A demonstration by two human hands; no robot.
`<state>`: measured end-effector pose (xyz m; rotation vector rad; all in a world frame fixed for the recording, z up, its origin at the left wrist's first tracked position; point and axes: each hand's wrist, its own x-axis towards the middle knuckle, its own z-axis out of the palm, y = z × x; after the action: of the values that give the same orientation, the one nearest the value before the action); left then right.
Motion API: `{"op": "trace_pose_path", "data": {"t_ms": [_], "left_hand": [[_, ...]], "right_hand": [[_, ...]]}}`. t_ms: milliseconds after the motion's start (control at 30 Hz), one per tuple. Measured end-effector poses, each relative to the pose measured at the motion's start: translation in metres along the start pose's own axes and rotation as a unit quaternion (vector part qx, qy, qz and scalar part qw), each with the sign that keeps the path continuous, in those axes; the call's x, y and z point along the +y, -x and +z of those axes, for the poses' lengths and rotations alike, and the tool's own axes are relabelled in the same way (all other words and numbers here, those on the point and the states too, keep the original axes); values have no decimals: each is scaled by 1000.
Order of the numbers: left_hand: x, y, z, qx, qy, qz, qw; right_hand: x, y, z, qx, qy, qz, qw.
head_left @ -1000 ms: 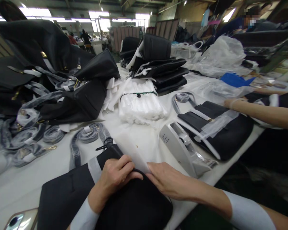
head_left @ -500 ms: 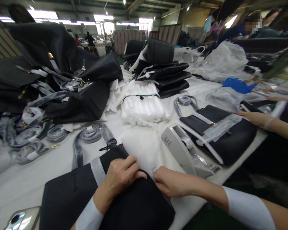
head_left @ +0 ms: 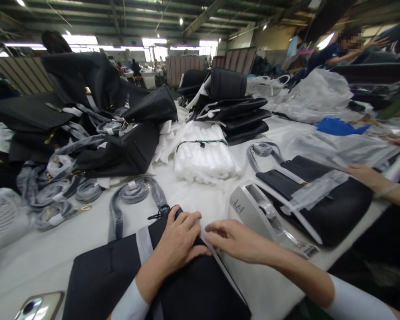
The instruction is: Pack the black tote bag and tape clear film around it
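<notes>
A black handbag (head_left: 96, 271) lies in front of me, with a pale translucent strip (head_left: 144, 244) around it. My left hand (head_left: 178, 240) rests on its upper part, fingers spread and thumb apart. Just right of that hand, my right hand (head_left: 235, 238) is at the bag's side edge, its fingers loosely bent and parted, with nothing visible in them. A thin white edge (head_left: 227, 271) shows along that side of the bag. From the bag's top corner, near a black cord loop, a plastic-wrapped strap (head_left: 116, 218) runs to a coil.
A tape dispenser (head_left: 253, 209) stands right of my right hand. Beyond it, another person's hand (head_left: 363, 175) touches a second black bag (head_left: 340, 209). Behind lie a bundle of white wrapped rolls (head_left: 205, 158) and piled black bags (head_left: 120, 146). A phone (head_left: 42, 306) sits at lower left.
The white sheet by my right hand no longer stands out above the bag; a white edge shows at its side. My right hand's fingers have opened and my left hand's have spread. The view has shifted.
</notes>
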<state>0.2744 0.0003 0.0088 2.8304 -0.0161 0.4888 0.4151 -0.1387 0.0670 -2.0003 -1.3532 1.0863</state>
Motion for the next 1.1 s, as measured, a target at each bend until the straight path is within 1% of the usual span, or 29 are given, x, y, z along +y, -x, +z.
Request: {"op": "trace_pose_path", "data": {"t_ms": [33, 67, 100, 167, 200, 233, 300, 400, 467, 533, 567, 667, 700, 767, 833, 900, 1000, 1100], "left_hand": [[0, 1, -1, 4, 3, 1, 1000], [-1, 3, -3, 7, 11, 1, 1000], [-3, 5, -5, 8, 24, 0, 1000], [-7, 9, -10, 9, 57, -9, 998], [-10, 11, -12, 11, 74, -20, 997], [-13, 12, -13, 15, 85, -37, 996], [-20, 11, -12, 39, 93, -92, 991], [-31, 6, -3, 70, 111, -172, 976], [-36, 2, 5, 94, 135, -190, 968], [-39, 1, 12, 154, 151, -205, 955], [-40, 2, 14, 193, 156, -217, 944], [-37, 6, 16, 308, 165, -244, 905], [-35, 7, 16, 334, 164, -245, 895], [-31, 9, 13, 375, 163, -244, 879], [-28, 10, 11, 391, 162, -250, 871], [-28, 10, 10, 395, 163, -261, 865], [-30, 10, 12, 395, 161, -271, 863], [-32, 10, 15, 396, 165, -274, 861]], "right_hand": [[2, -8, 9, 63, -40, -10, 997], [4, -16, 19, 106, -82, -20, 991], [6, -24, 30, 131, -120, -26, 984], [11, -35, 48, 160, -172, -22, 972], [13, -38, 55, 172, -180, -13, 968], [14, -40, 59, 185, -175, -2, 967], [15, -40, 63, 209, -139, 18, 968], [12, -39, 62, 220, -92, 40, 970], [10, -41, 62, 225, -84, 63, 969], [8, -42, 63, 231, -88, 74, 966], [7, -42, 63, 235, -93, 68, 965], [4, -39, 66, 243, -99, 27, 965], [2, -37, 67, 248, -95, 23, 964], [-1, -33, 69, 259, -81, 43, 962], [-3, -31, 70, 266, -64, 76, 959], [-4, -32, 70, 262, -41, 90, 960], [-5, -35, 69, 236, -5, 72, 969], [-6, -39, 66, 190, 14, 47, 980]]}}
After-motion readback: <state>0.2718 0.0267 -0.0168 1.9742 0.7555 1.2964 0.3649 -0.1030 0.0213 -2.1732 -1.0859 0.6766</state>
